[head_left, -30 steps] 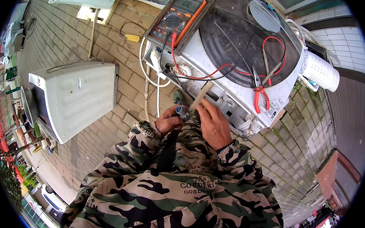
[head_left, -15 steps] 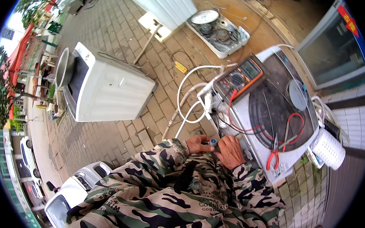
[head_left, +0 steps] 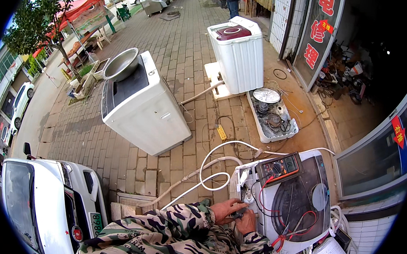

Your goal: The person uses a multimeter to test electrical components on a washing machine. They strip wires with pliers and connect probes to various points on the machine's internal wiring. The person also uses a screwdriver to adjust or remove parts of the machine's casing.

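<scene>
Close in front of my body, my left hand and my right hand meet at the near left edge of a white top-loading washing machine. Between them the fingers pinch a small dark part, mostly covered, so its kind does not show. Beside the hands, the machine's top edge stands opened, with white fittings inside. A multimeter with an orange-edged case lies on the machine's far left corner. Its red test lead runs over the dark lid, near red-handled pliers.
A white hose loops over the brick paving to the left. Beyond stand another washing machine with a metal basin on top, a twin-tub washer and a tray of parts. A white car is at the left.
The view has tilted up and turned, bringing more of the street and shopfront in. Both hands stay together on the small part; its blue end, visible before, is now hidden.
</scene>
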Tool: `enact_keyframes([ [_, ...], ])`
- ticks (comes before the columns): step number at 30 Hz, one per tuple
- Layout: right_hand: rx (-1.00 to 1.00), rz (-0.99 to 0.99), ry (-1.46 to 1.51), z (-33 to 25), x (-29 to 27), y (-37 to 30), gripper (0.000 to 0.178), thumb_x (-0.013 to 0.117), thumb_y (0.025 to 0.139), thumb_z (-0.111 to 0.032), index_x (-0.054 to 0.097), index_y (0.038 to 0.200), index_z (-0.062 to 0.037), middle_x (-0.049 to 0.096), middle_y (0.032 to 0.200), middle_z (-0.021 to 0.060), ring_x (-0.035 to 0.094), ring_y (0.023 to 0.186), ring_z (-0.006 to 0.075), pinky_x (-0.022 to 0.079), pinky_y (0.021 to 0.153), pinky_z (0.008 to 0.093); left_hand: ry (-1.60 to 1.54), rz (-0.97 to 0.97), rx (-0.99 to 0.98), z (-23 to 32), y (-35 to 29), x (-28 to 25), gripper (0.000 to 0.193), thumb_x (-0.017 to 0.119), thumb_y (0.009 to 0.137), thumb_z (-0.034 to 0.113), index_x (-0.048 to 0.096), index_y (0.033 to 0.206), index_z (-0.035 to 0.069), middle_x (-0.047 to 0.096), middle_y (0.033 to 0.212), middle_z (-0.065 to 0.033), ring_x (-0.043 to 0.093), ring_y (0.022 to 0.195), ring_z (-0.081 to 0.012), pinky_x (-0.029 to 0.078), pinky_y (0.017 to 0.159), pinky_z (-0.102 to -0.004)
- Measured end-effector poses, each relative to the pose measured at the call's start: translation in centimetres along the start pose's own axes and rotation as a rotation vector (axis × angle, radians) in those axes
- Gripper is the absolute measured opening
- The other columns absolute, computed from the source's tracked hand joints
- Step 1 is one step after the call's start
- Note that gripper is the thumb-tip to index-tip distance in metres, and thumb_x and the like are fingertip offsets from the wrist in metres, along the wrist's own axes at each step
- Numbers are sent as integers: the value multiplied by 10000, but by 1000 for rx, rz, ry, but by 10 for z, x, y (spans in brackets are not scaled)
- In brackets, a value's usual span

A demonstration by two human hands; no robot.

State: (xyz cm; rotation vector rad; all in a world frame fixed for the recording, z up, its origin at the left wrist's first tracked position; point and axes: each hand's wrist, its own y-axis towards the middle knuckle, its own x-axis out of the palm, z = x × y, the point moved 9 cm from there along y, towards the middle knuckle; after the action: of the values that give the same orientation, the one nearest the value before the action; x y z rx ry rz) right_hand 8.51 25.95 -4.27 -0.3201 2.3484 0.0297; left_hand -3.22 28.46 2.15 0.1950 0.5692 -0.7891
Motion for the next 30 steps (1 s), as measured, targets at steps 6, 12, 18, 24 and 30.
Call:
enact_keyframes([
  [6,131,-86,63,18,2,-9,454,830,705,-266,681,1032,10,687,936,265,651,944,464,516,835,529,338,-135,298,21,6,19,797,759,805,220,407,1512,111,425,1502,-191,540,1242,-384,505,1014,-457],
  [12,-33,193,113,13,-5,-18,418,862,622,-179,662,936,13,693,913,237,660,917,457,518,821,512,292,-161,409,24,14,22,797,760,815,335,425,1494,85,488,1438,-186,567,1231,-393,507,1014,-462],
  [18,-4,267,49,-2,-5,-26,335,803,637,-212,710,894,-20,676,864,205,620,864,424,461,827,506,246,-123,258,21,7,15,676,724,889,425,507,1404,44,577,1346,-212,602,1200,-399,509,1014,-451],
  [24,-15,282,-24,-4,-3,-27,313,758,666,-226,709,878,-2,677,837,207,640,885,433,471,860,517,198,-103,165,20,7,16,678,722,884,467,537,1379,42,598,1321,-216,633,1139,-419,538,961,-460],
  [30,-34,393,-42,-14,-11,-17,192,742,650,-122,609,734,-12,609,793,163,562,882,382,429,802,494,-85,-166,-206,-11,20,10,928,795,772,591,476,1410,-4,672,1153,-284,663,1058,-459,533,911,-475],
])
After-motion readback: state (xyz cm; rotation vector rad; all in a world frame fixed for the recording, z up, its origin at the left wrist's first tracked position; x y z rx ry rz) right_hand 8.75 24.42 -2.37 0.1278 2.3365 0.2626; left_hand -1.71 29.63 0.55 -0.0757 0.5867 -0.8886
